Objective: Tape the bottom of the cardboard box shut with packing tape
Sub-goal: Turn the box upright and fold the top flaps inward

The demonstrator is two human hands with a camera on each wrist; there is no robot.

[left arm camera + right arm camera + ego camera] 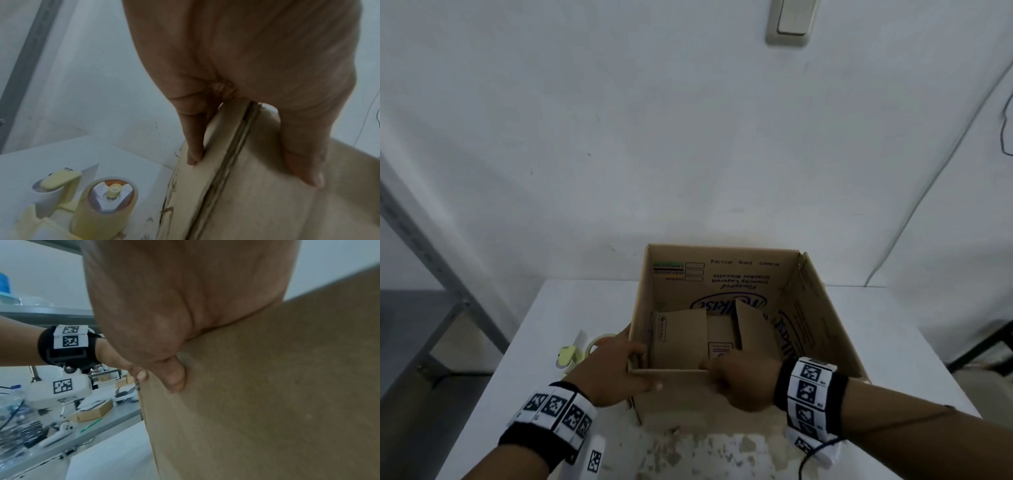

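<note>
Left hand (616,370) and right hand (743,383) both gripping near wall of box (822,308), centre table, open, flaps (681,339) loose inside. Tape dispenser (102,206) at nine o'clock. Advise: flip fully, press flaps flush before taping.

A light switch (789,20) on the white wall (654,137); grey shelving (431,274) stands left.
</note>
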